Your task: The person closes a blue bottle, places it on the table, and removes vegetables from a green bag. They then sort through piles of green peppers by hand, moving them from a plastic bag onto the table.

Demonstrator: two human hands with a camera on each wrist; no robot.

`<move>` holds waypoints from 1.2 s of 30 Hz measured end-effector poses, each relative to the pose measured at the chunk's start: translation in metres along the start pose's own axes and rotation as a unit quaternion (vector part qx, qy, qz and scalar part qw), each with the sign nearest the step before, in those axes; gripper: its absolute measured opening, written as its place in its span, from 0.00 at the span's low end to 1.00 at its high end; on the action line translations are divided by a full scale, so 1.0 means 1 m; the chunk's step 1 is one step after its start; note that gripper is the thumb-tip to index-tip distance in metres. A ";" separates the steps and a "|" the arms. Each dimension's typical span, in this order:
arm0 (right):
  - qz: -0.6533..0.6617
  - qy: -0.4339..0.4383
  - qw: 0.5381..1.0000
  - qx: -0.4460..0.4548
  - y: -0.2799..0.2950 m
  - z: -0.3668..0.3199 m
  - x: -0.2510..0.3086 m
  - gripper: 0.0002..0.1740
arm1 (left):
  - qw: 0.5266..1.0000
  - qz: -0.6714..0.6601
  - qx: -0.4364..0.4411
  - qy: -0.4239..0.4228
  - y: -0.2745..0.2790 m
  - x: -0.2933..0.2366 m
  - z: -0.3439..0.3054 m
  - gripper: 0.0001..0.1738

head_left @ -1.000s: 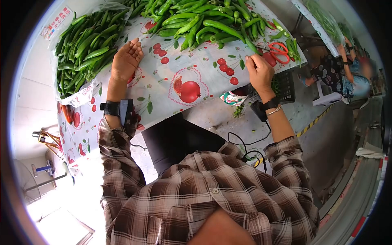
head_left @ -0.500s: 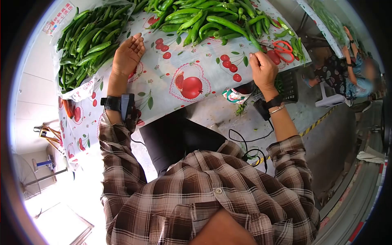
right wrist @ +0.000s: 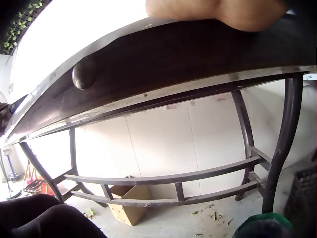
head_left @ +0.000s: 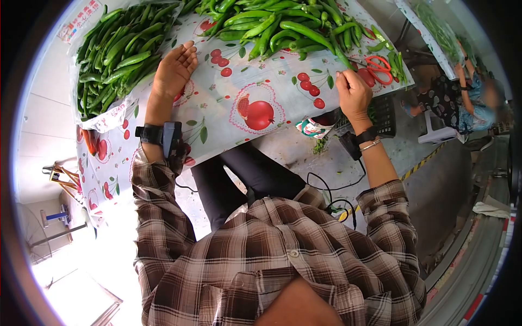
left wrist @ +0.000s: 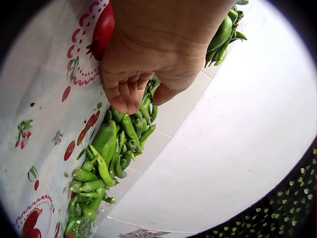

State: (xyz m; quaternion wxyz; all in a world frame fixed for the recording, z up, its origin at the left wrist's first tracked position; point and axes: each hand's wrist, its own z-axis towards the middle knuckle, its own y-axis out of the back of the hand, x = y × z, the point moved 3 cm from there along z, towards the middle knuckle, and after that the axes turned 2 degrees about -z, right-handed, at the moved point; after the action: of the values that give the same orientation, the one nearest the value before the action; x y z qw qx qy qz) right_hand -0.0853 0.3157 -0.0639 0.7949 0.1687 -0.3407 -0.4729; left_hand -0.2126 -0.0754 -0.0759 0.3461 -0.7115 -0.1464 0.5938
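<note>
The white oilcloth printed with cherries and pomegranates (head_left: pixel 239 81) covers the table from edge to edge. On its left lies a clear plastic bag packed with slim green chilli peppers (head_left: pixel 111 60). Top centre, there's a loose heap of green peppers (head_left: pixel 272 24). The left hand (head_left: pixel 174 70) rests on the cloth just beside the bag, fingers relaxed and holding nothing. The right hand (head_left: pixel 353 93) sits at the table's near edge, fingers curled at the tip of one long green pepper (head_left: pixel 336 51). Whether it actually grips the pepper, I can't tell. The red-handled scissors (head_left: pixel 377 68) lie just beyond that hand.
</note>
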 end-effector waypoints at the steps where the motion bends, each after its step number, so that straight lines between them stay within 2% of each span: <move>1: -0.007 -0.003 1.000 0.008 0.000 0.001 0.000 0.10 | 1.000 0.005 -0.011 -0.001 0.000 0.000 0.000 0.19; 8: -0.002 0.006 1.000 0.001 -0.001 0.000 0.002 0.10 | 1.000 0.016 0.005 0.002 0.000 0.002 0.002 0.18; 15: -0.005 0.000 1.000 0.013 -0.001 0.001 -0.001 0.10 | 1.000 0.013 -0.024 -0.002 0.001 0.002 0.004 0.17; 18: 0.000 0.009 1.000 0.006 -0.001 -0.001 0.001 0.11 | 1.000 0.012 -0.001 -0.004 0.002 0.004 0.003 0.17; 20: -0.003 -0.014 1.000 0.018 -0.001 0.000 -0.001 0.11 | 1.000 0.028 -0.002 -0.002 0.001 0.003 0.003 0.19; 24: -0.012 0.021 1.000 0.015 -0.001 0.001 0.001 0.11 | 0.999 0.037 -0.023 -0.008 -0.001 0.005 0.001 0.19; 26: -0.007 -0.006 1.000 0.012 -0.002 0.000 -0.001 0.11 | 0.999 0.042 0.015 -0.008 0.001 0.005 0.003 0.19; 30: -0.009 0.019 1.000 0.002 -0.004 0.001 0.000 0.11 | 0.999 0.045 -0.009 -0.001 0.003 0.005 0.006 0.19; 31: -0.010 0.016 1.000 0.007 -0.004 0.001 0.000 0.11 | 0.999 0.038 0.020 0.004 0.008 0.003 0.009 0.18; 33: -0.011 0.015 1.000 0.012 -0.004 0.000 0.000 0.11 | 0.999 0.042 0.019 -0.002 0.018 0.004 0.013 0.18; 36: -0.012 0.016 1.000 0.016 -0.002 0.000 -0.001 0.11 | 0.999 0.049 0.005 -0.010 0.004 0.004 0.006 0.18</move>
State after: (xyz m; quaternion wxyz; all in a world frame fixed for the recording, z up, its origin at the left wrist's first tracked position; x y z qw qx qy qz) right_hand -0.0870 0.3151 -0.0657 0.7918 0.1933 -0.3333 -0.4740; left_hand -0.2176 -0.0735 -0.0821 0.3188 -0.7101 -0.1112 0.6178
